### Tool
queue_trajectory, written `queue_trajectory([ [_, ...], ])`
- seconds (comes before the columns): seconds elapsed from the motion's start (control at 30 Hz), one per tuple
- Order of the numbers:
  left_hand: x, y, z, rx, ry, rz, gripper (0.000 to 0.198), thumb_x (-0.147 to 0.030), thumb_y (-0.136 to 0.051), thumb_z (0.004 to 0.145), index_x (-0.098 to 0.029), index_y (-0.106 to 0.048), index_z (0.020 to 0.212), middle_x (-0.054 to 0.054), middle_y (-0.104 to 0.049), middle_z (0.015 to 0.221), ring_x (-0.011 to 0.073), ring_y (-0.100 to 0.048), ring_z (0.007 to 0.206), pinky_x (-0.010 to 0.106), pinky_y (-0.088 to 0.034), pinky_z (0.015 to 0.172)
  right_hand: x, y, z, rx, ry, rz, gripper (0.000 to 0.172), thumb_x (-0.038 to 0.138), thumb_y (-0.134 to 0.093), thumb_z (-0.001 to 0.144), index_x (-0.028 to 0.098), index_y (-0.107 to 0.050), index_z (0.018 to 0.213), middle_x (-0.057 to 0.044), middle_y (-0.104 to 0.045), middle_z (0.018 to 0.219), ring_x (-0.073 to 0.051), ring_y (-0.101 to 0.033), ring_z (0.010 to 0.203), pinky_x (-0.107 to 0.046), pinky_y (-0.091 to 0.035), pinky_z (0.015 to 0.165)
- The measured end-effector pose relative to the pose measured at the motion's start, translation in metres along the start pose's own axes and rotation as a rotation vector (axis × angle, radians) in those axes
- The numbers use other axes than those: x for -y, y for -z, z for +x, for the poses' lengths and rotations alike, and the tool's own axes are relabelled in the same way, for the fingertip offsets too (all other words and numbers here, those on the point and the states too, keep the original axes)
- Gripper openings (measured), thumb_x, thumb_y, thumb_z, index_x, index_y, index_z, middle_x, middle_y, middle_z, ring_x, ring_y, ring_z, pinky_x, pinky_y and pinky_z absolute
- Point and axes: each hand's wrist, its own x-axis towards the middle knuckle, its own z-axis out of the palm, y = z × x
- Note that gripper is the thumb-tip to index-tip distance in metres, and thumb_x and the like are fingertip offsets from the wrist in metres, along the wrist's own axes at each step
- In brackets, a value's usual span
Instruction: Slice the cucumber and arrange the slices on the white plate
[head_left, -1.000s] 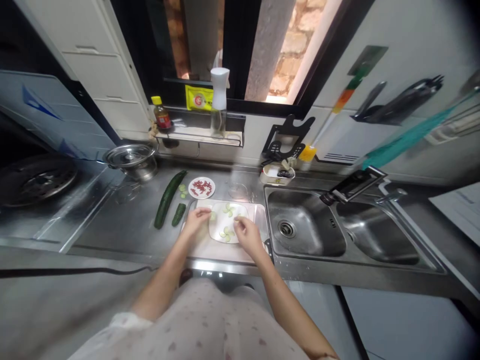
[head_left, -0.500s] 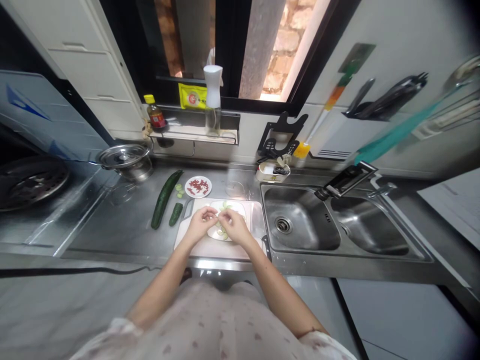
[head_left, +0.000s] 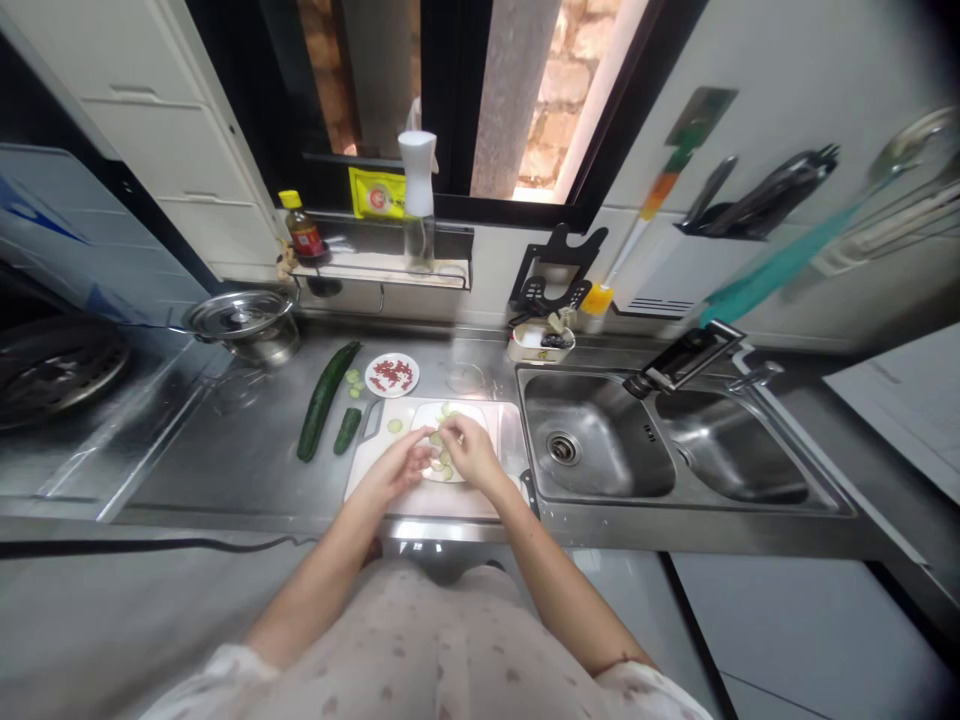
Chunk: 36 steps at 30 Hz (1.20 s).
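My left hand point(head_left: 401, 465) is at the left edge of a white plate point(head_left: 480, 425), its fingers loosely curled and apart, with nothing clearly seen in them. Over the plate, my right hand point(head_left: 470, 452) has its fingertips pinched together on what looks like a thin cucumber slice, mostly hidden by the fingers. Pale green cucumber slices point(head_left: 444, 468) lie on the plate below the hands. The plate rests on a light cutting board point(head_left: 375, 455). A single round slice point(head_left: 394, 426) lies on the board beyond my left hand.
Left of the board lie a long cucumber point(head_left: 324, 400), a short cucumber piece point(head_left: 347, 431) and several slices point(head_left: 354, 383). A small plate of chopped red pieces point(head_left: 391, 375) sits behind. A lidded steel pot point(head_left: 244, 322) stands further left, and a double sink point(head_left: 600, 440) is on the right.
My left hand has moved down and slightly left, its fingers loosening, so the single slice on the board now shows. My right hand stays pinched over the plate. The view has shifted slightly.
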Motion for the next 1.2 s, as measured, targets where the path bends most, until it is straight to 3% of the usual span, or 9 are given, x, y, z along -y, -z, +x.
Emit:
queue_trajectory([
  [0.13, -0.001, 0.0, 0.005, -0.014, -0.081, -0.053, 0.048, -0.032, -0.075, 0.067, -0.019, -0.058, 0.11, -0.001, -0.059, 0.073, 0.0037, -0.047, 0.049, 0.011, -0.017, 0.036, -0.001, -0.001, 0.0, 0.019, 0.057, -0.034, 0.013, 0.022, -0.048, 0.087, 0.02, -0.058, 0.08, -0.003, -0.06, 0.079, -0.017, -0.053, 0.079, -0.028, -0.041, 0.076],
  [0.37, -0.009, 0.004, 0.009, -0.16, -0.288, 0.203, 0.063, -0.03, -0.08, 0.059, -0.021, -0.058, 0.117, -0.001, -0.061, 0.074, 0.0056, -0.05, 0.057, 0.013, -0.023, 0.043, -0.002, -0.002, 0.001, 0.055, 0.044, -0.068, 0.013, 0.021, -0.048, 0.087, 0.019, -0.059, 0.081, -0.003, -0.06, 0.078, -0.017, -0.052, 0.078, -0.028, -0.039, 0.075],
  [0.67, -0.01, 0.007, 0.018, -0.177, -0.432, 0.331, 0.061, -0.032, -0.076, 0.059, -0.018, -0.057, 0.116, -0.001, -0.064, 0.073, 0.0082, -0.053, 0.058, 0.018, -0.036, 0.055, -0.006, -0.01, 0.008, 0.084, -0.155, -0.007, 0.012, 0.022, -0.051, 0.085, 0.019, -0.062, 0.081, -0.002, -0.065, 0.078, -0.015, -0.056, 0.075, -0.026, -0.042, 0.071],
  [0.93, -0.009, 0.022, 0.039, -0.161, -0.511, 0.378, 0.057, -0.027, -0.075, 0.059, -0.016, -0.059, 0.112, 0.0, -0.065, 0.077, 0.0131, -0.061, 0.074, 0.025, -0.046, 0.075, -0.03, -0.028, 0.017, 0.088, -0.248, 0.074, 0.013, 0.024, -0.053, 0.082, 0.017, -0.063, 0.079, -0.002, -0.066, 0.078, -0.015, -0.059, 0.072, -0.026, -0.044, 0.07],
  [1.2, -0.011, 0.041, 0.065, -0.104, -0.494, 0.476, 0.05, -0.026, -0.073, 0.059, -0.014, -0.063, 0.106, -0.001, -0.064, 0.073, 0.0124, -0.06, 0.071, 0.025, -0.045, 0.072, -0.045, -0.036, 0.03, 0.158, -0.303, -0.039, 0.013, 0.019, -0.055, 0.08, 0.014, -0.067, 0.081, -0.004, -0.069, 0.08, -0.015, -0.06, 0.074, -0.024, -0.042, 0.069],
])
